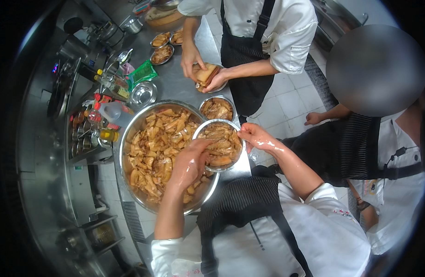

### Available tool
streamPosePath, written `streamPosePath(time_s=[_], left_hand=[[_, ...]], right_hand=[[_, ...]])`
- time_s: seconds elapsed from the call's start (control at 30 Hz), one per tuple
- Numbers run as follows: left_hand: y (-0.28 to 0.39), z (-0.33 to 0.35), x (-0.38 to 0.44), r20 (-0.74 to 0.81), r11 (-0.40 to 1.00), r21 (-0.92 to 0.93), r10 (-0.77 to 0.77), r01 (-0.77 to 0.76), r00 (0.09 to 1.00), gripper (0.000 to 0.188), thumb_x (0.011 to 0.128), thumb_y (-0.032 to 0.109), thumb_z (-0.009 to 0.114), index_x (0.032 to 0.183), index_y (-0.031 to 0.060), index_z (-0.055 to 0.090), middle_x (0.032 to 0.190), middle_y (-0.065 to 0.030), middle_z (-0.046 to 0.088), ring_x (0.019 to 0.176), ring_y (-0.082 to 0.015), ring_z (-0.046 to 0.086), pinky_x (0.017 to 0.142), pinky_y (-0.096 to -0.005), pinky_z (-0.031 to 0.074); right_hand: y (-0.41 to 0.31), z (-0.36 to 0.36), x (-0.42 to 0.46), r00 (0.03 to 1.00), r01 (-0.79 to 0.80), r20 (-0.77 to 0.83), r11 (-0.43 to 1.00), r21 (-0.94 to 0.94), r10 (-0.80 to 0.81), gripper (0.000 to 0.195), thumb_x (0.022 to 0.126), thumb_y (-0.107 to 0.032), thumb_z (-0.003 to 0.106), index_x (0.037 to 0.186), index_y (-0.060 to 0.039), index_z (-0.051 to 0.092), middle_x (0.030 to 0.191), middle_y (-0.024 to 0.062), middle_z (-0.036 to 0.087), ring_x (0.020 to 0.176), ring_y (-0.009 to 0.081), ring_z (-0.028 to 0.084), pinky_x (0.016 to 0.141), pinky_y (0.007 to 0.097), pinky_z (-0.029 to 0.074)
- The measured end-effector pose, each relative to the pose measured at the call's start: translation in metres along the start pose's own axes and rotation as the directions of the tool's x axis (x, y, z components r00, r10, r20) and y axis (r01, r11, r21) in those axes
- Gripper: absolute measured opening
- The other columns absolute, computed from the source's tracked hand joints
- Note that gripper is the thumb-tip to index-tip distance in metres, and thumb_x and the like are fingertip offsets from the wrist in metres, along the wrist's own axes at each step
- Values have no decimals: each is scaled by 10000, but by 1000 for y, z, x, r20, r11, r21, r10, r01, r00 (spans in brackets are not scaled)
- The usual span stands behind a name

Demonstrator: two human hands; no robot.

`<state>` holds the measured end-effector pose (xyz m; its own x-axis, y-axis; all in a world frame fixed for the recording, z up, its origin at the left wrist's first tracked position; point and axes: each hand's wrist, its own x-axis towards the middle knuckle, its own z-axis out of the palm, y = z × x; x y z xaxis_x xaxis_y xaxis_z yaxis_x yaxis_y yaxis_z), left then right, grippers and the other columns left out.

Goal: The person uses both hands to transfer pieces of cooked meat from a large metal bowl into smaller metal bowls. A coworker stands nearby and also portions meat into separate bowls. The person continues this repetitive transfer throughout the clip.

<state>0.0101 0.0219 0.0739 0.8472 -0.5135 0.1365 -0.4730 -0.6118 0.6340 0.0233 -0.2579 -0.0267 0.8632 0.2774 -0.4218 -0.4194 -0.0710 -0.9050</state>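
Observation:
My right hand pinches the right rim of a small steel bowl filled with glossy brown slices of cooked meat, probably pork belly. My left hand reaches over the bowl's left side, its fingers at the slices; their tips are partly hidden, so its grip is unclear. The small bowl overlaps the right rim of a large steel basin holding many similar slices. Touching the basin's upper right is another filled steel bowl. Both my hands look wet or oily.
Across the steel table, a co-worker's hands hold layered slices over a bowl. Filled bowls, an unfilled steel bowl, a green packet and bottles stand beyond the basin. Another person is at the right.

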Motion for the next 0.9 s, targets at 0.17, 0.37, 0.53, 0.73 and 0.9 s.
streamPosePath(time_s=[0.17,0.37,0.53,0.73,0.9], left_hand=[[-17,11,-16,41,981,193,-18,10,999,192,898,102,712,1088,93,694,1103,-129,687,1019,-332,657,883,-437,535],[-14,14,-15,24,997,81,-13,11,1000,130,914,109,709,1040,97,680,1070,-105,672,1018,-304,666,864,-431,545],[-33,-12,-45,-176,876,-272,-452,398,874,145,986,82,638,1117,35,677,1170,-162,686,1079,-273,691,889,-427,576],[-69,-14,-139,-177,834,35,-537,551,824,387,938,62,672,1319,26,615,1388,-251,576,1291,-386,573,1070,-493,486],[-52,2,-174,-46,698,312,-666,644,744,764,848,215,789,1529,88,466,1589,-270,375,1480,-477,327,1203,-565,298]], right_hand=[[-10,1,-2,999,-19,26,999,40,18,238,1050,-222,599,909,-50,513,753,55,613,535,140,630,483,283,514],[-12,-11,-2,987,17,156,993,116,-35,203,994,-87,650,1047,-54,457,815,53,600,594,143,651,527,301,589],[-2,-20,2,995,-36,94,983,181,20,206,976,-59,652,1057,-59,463,815,64,613,597,150,651,536,301,595],[0,-49,36,996,9,-82,949,315,18,202,945,-70,684,1005,-77,491,782,56,599,580,159,638,528,308,581],[2,-57,97,963,40,-267,957,286,39,227,941,-52,665,976,-96,444,763,57,581,543,163,623,514,304,565]])
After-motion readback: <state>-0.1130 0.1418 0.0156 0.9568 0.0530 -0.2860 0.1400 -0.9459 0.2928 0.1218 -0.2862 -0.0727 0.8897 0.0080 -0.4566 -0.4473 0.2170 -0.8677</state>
